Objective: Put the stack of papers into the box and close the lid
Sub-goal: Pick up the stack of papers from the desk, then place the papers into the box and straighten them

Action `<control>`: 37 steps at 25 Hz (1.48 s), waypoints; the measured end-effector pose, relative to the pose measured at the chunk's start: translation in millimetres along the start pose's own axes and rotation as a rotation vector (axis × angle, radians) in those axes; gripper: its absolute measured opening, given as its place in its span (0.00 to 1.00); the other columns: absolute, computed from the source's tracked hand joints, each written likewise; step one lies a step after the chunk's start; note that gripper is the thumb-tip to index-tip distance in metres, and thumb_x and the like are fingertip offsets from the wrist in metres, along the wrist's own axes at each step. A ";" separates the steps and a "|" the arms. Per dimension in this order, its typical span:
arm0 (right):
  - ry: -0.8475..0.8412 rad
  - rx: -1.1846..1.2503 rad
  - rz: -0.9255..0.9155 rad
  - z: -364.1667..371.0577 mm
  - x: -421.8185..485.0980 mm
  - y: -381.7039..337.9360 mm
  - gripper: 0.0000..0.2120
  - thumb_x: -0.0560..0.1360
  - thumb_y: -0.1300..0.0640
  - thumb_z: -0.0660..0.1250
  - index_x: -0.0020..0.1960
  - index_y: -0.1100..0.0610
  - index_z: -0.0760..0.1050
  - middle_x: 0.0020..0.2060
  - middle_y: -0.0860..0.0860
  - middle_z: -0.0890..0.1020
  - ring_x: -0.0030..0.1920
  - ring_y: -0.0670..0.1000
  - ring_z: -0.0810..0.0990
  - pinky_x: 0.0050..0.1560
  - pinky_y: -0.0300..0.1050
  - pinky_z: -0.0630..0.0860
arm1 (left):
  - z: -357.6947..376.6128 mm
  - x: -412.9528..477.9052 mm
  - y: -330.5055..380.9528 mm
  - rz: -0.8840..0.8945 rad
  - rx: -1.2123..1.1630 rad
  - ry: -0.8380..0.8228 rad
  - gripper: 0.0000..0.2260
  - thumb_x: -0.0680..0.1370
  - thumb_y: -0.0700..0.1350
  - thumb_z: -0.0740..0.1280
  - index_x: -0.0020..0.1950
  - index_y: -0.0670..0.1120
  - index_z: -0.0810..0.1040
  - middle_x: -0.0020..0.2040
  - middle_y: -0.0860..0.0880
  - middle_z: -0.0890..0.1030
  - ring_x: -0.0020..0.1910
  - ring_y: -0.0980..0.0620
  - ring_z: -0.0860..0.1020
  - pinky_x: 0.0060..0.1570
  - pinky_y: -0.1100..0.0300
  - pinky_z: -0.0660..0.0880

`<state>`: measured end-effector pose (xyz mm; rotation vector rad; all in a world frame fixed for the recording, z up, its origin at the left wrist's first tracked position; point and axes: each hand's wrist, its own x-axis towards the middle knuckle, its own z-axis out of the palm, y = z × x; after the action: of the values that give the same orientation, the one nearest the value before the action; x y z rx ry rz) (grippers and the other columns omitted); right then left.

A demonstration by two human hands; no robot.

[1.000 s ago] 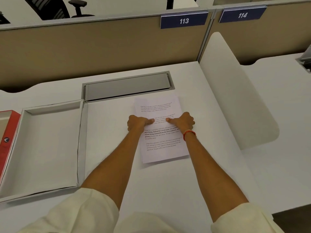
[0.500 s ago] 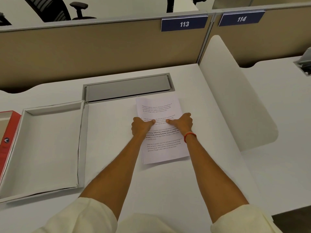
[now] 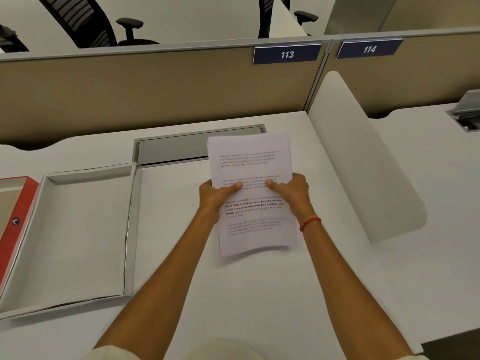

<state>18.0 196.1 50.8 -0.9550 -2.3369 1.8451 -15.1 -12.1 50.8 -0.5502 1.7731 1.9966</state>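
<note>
A stack of printed white papers (image 3: 253, 162) hangs lifted off the white desk (image 3: 259, 294), its far end raised over the grey cable tray. My left hand (image 3: 215, 197) grips its left edge, thumb on top. My right hand (image 3: 291, 192), with an orange band at the wrist, grips the right edge the same way. The open box (image 3: 131, 229) lies to the left, its white inside showing and nothing in it. Its red lid (image 3: 15, 219) lies open at the far left edge, partly out of view.
A grey recessed cable tray (image 3: 176, 149) runs along the back of the desk. A tan partition (image 3: 155, 87) with a plate numbered 113 stands behind it. A white curved divider (image 3: 363, 162) rises on the right. Black office chairs show beyond the partition.
The papers lay flat on the desk under both hands; now both hands grip their edges and have lifted the stack, its far end tilted up.
</note>
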 end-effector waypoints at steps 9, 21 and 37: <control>0.071 0.213 -0.349 -2.6 -13.7 -40.3 0.29 0.68 0.54 0.79 0.65 0.56 0.73 0.55 0.54 0.83 0.54 0.54 0.84 0.49 0.52 0.85 | 11.3 -13.5 48.7 0.536 0.105 0.013 0.22 0.65 0.45 0.80 0.57 0.53 0.79 0.49 0.56 0.83 0.47 0.53 0.84 0.36 0.67 0.81; -0.036 0.208 -0.370 -4.2 -19.2 -8.2 0.28 0.68 0.57 0.79 0.65 0.57 0.74 0.55 0.54 0.83 0.55 0.52 0.83 0.54 0.56 0.83 | -6.5 -4.7 16.3 0.576 0.193 -0.055 0.22 0.66 0.49 0.79 0.56 0.60 0.78 0.50 0.60 0.83 0.49 0.55 0.83 0.43 0.64 0.81; -0.054 0.198 -0.375 -4.8 -19.6 -3.1 0.21 0.71 0.57 0.77 0.61 0.47 0.75 0.51 0.43 0.83 0.50 0.40 0.84 0.50 0.41 0.84 | -11.3 -0.2 4.3 0.518 0.150 -0.083 0.27 0.70 0.45 0.76 0.68 0.50 0.73 0.60 0.49 0.82 0.56 0.47 0.81 0.52 0.52 0.81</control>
<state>34.4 190.9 61.8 -0.4155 -2.1225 1.9125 -17.1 -23.7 53.2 0.0529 2.1480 2.1357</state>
